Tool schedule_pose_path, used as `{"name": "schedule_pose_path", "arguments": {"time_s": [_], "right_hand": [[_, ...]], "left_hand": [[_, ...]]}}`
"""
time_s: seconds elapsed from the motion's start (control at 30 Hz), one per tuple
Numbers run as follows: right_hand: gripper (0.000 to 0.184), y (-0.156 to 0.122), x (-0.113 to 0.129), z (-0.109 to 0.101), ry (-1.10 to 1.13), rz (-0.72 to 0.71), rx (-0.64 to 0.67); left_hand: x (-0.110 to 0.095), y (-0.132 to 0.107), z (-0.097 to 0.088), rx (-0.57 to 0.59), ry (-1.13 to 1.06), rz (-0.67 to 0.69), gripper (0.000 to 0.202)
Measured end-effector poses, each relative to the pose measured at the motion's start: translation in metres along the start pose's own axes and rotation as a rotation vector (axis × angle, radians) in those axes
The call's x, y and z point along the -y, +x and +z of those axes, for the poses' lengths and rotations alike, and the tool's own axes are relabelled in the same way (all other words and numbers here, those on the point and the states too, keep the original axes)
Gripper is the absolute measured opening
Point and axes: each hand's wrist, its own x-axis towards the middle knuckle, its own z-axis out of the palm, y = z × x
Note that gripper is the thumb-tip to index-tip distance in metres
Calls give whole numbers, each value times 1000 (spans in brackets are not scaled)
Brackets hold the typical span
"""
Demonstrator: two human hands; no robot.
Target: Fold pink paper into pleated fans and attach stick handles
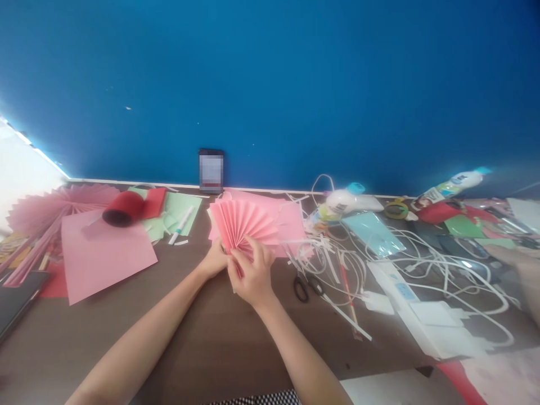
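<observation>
A pink pleated paper fan (244, 224) is spread open just above the brown table, near its middle. My left hand (215, 260) grips the fan's gathered base from the left. My right hand (252, 273) pinches the same base from the right, fingers pressed on the folds. More pink paper (291, 220) lies flat behind the fan.
A pink sheet (101, 254), a red roll (122, 209), green paper (177, 214) and a white pen (180, 226) lie to the left. Black-handled scissors (307, 287), paper strips, white cables, a power strip (399, 287) and glue bottles (343, 201) crowd the right. A phone (211, 170) leans on the blue wall.
</observation>
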Motion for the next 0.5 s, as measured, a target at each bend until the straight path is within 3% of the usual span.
{"name": "schedule_pose_path", "arguments": {"time_s": [0.27,0.5], "right_hand": [[19,-1,-9,-4,76,92,-98],[17,-1,-11,-6,21,93,-6]], "left_hand": [[6,1,-2,9,-13,-3,36],[9,1,-4,25,-50,-8,41]]}}
